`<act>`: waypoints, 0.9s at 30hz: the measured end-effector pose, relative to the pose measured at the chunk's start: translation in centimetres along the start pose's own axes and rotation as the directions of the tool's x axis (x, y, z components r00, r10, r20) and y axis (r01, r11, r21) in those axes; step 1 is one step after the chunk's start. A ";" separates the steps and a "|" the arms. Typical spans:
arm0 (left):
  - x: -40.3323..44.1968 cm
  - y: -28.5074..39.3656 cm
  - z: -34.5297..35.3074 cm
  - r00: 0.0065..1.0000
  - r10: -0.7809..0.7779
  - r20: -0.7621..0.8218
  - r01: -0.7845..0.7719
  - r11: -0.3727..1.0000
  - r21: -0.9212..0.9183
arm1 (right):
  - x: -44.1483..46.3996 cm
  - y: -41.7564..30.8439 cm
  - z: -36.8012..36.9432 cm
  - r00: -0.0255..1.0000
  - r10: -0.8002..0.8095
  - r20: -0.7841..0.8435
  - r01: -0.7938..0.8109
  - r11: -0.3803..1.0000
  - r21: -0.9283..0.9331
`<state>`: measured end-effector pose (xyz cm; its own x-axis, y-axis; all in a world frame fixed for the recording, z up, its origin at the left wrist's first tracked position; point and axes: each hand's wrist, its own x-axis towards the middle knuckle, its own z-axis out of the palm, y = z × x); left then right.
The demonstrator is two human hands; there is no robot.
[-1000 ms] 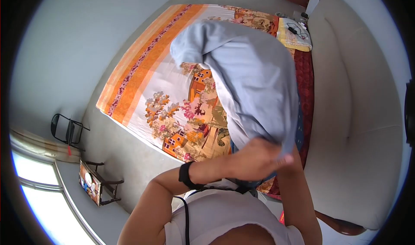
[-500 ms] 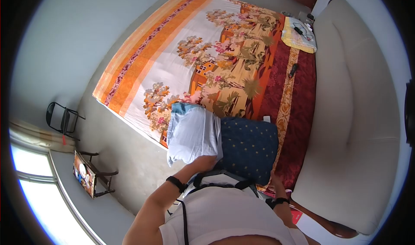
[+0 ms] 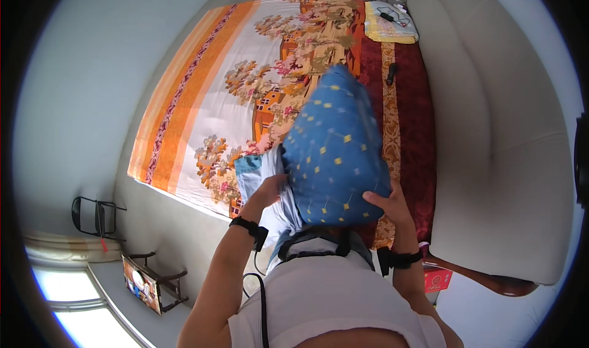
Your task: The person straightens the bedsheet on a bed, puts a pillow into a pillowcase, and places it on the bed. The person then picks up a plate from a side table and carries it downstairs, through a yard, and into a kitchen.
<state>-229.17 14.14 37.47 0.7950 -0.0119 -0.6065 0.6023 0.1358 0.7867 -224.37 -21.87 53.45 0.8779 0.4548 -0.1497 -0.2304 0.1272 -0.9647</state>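
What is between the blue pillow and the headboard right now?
Patterned bedspread, its gold strip and dark red band, shows there in the head view. The right hand also sits at the near edge of the blue pillow, toward the headboard.

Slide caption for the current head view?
Right hand grips a blue, yellow-marked pillow; left hand is at the grey cloth beside it, over a patterned bedspread.

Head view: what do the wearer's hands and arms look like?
Left hand and right hand are bare. Each wrist wears a black strap with a black box. Short pale sleeves; a black cord hangs beside the left arm. No readable markings.
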 end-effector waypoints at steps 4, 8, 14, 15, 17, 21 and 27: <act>4.4 -2.8 -6.7 0.999 0.027 -0.043 -0.044 0.869 -0.493 | -0.2 -8.2 3.8 0.777 -0.326 0.539 0.603 0.634 -0.484; 0.0 -3.4 -6.3 0.985 -0.009 -0.172 -0.088 0.833 -0.547 | -2.4 -13.1 4.7 0.600 -0.135 0.788 0.774 0.349 -0.529; -4.6 -11.0 -7.1 0.961 -0.217 -0.170 0.087 0.825 -0.559 | -3.5 -9.8 1.8 0.784 -0.078 0.615 0.620 0.111 -0.777; -4.8 -12.4 -7.4 0.953 -0.257 -0.161 0.129 0.825 -0.551 | -3.1 -8.0 1.4 0.800 -0.059 0.598 0.600 0.053 -0.798; -5.1 -14.1 -8.6 0.938 -0.319 -0.135 0.210 0.833 -0.513 | -2.6 -2.8 0.0 0.820 -0.015 0.573 0.573 0.035 -0.819; -7.8 -7.5 -10.7 0.958 -0.280 -0.067 0.256 0.936 -0.242 | -3.0 -0.5 -0.1 0.814 0.376 0.442 0.392 0.205 -0.897; 1.4 -3.1 -10.8 0.869 0.492 -0.059 -0.313 0.638 0.704 | 4.3 0.4 -3.9 0.847 0.427 0.316 -0.157 0.770 -0.619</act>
<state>-230.73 24.40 32.91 0.9824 0.1152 -0.1467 0.1866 -0.6068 0.7726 -219.06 -23.26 51.61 0.5128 0.7181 -0.4705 -0.0558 -0.5190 -0.8529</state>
